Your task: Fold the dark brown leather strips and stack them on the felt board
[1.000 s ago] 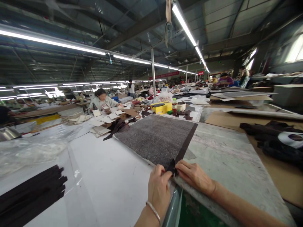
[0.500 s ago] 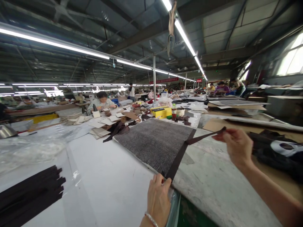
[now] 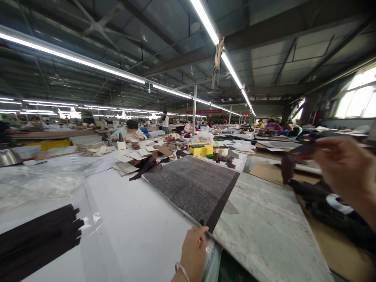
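Fingertips point(image 3: 206, 228) of the left hand point(image 3: 194, 248) rest at the near corner of a dark grey textile panel point(image 3: 190, 184), whether pinching or pressing I cannot tell, while the raised, blurred right hand point(image 3: 343, 168) pinches a limp dark strip point(image 3: 288, 167). Steady, light pressure at that corner should best keep the border band point(image 3: 225, 201) flat. Outward, I count one panel, on one marbled slab point(image 3: 267, 219), one border band, one sheaf of dark strips point(image 3: 41, 243) and one yellow box point(image 3: 200, 149).

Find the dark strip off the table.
The held strip in the right hand; the edge strip on the grey panel and the stacked strips at left lie flat.
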Motion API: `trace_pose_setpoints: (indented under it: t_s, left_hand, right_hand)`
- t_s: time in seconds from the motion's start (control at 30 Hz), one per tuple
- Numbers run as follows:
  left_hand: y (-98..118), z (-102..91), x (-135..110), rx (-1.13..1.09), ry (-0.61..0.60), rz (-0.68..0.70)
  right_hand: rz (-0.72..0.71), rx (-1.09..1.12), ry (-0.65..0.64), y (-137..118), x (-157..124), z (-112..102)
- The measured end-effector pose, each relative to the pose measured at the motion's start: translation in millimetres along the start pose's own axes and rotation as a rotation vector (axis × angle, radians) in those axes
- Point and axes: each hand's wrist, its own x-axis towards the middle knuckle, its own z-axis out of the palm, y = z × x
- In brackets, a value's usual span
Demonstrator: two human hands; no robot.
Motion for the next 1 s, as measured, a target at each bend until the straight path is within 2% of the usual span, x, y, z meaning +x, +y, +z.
trace_pose_setpoints:
  t_s: [0.07,0.1,0.17,0.23,0.3,0.4,0.5,0.6,0.7,0.77,0.83,0.9,1.0]
  left_hand:
    - [2,-19.3,-4,-0.123,0.004,-0.027]
    - [5,-32.2,-8,-0.172,0.011,-0.031]
    - [13,-62.8,-22,-0.28,0.047,-0.025]
    - [23,-95.8,-43,-0.415,0.105,-0.03]
    - [30,-125.5,-67,-0.518,0.171,-0.062]
    - [31,-157.6,-104,-0.551,0.29,-0.15]
    - [17,-180.5,-141,-0.545,0.475,-0.256]
    - [0,-204.6,-180,-0.52,0.638,-0.325]
    - [-13,-229.6,-224,-0.493,0.742,-0.376]
    - [-21,-243.7,-257,-0.475,0.803,-0.417]
    - [-28,-254.5,-290,-0.462,0.856,-0.461]
    - [-35,-262.4,-322,-0.454,0.9,-0.499]
    - [-40,-271.3,-364,-0.433,0.956,-0.546]
  right_hand:
    - [-0.155,-0.118,-0.243,-26,-25,36]
    - [-0.187,-0.125,-0.424,-39,-40,56]
    - [-0.226,-0.113,-0.697,-66,-75,95]
    - [-0.259,-0.057,-0.919,-94,-111,132]
    - [-0.306,0.036,-1.07,-122,-146,165]
    - [-0.359,0.145,-1.178,-160,-195,206]
    - [-0.424,0.205,-1.237,-197,-238,238]
    - [-0.517,0.3,-1.297,-236,-276,263]
    - [-0.551,0.432,-1.315,-270,-312,281]
    - [-0.476,0.548,-1.342,-287,-336,290]
    - [-0.337,0.663,-1.418,-302,-359,297]
    - [-0.219,0.741,-1.553,-318,-380,304]
    - [-0.158,0.773,-1.805,-349,-406,312]
